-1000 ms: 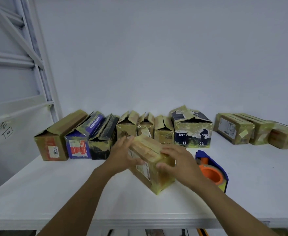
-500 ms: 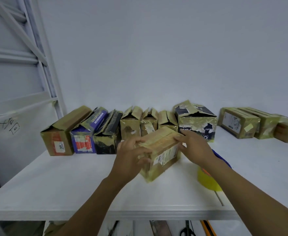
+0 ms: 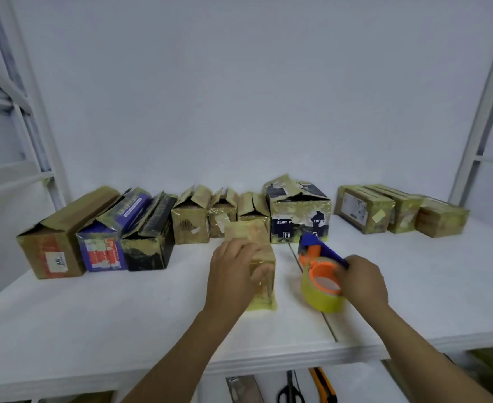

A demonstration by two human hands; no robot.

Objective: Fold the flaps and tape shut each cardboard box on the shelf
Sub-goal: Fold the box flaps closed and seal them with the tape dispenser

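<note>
A small brown cardboard box stands on the white shelf in front of me, its long side pointing away. My left hand grips its near left side, thumb across the top. My right hand holds the tape dispenser, blue with an orange hub and a yellow tape roll, just right of the box. Its blue head points toward the back row. The roll seems to sit on or just above the shelf.
Several open-flapped boxes line the back wall, from a brown one at left to a dark printed one. Three taped boxes sit at back right. Scissors and a cutter lie below the shelf edge.
My left hand turned the box lengthwise and set it down. My right hand left the box and took hold of the tape dispenser to its right.
</note>
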